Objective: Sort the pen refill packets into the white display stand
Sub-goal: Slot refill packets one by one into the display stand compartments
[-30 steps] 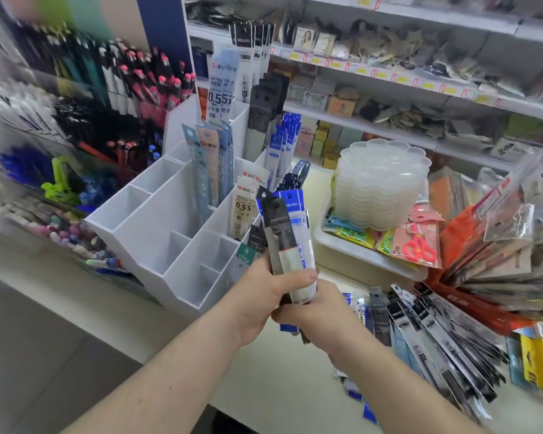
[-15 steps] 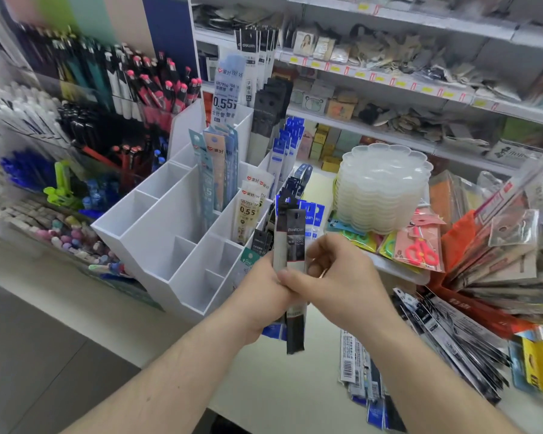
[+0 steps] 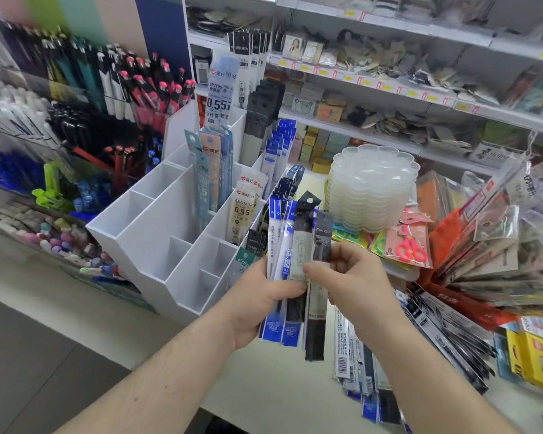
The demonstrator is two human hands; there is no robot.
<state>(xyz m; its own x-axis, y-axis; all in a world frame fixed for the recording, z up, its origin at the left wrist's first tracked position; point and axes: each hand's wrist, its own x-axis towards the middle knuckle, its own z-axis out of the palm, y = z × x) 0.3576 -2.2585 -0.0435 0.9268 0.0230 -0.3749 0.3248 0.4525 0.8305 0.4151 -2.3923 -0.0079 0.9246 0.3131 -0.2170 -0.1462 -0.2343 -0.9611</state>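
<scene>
We found the white plastic display stand (image 3: 157, 245) partly filled, both hands gripping unsorted blue-and-black refill packets (image 3: 290, 261), more on the desk (image 3: 273, 386).

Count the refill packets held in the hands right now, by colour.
Blue-and-white packets: 2
Black packets: 2
Total: 4 that show; others may be hidden behind them in the fan.
</scene>
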